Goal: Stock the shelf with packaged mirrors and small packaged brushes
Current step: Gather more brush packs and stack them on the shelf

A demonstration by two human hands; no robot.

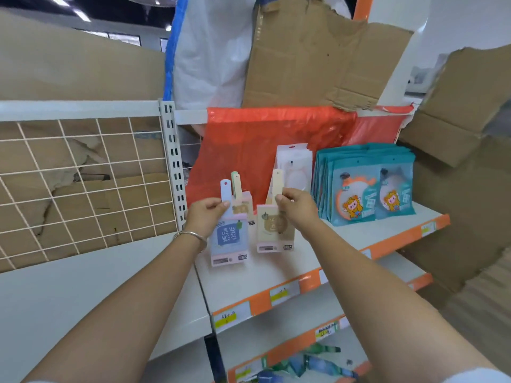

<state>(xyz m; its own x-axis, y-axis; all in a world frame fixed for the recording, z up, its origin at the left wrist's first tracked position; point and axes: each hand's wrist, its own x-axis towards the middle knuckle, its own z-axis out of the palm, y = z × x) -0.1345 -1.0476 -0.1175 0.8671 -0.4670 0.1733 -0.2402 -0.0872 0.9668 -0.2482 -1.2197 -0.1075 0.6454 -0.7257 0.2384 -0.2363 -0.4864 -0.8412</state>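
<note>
Left hand (206,214): we note fingers pinched on the handle of the blue pack (228,239), low over the shelf (276,272).
Right hand (297,207): pinching the handle of the cream pack (273,230), just beside the blue one.
Far right: teal packs (365,186) standing in rows on the shelf.

white shelving (276,275), wire grid panel (83,175), torn cardboard (318,59); ceiling lights (80,15)

The left hand (206,214) and right hand (297,207) hide the necks of a pale blue long-handled pack (228,239) and a cream long-handled pack (269,236). Yellow price labels (225,317) on the orange shelf edge (308,281) blur beyond reading; blue-green packets (298,366) below run off the bottom edge.
</note>
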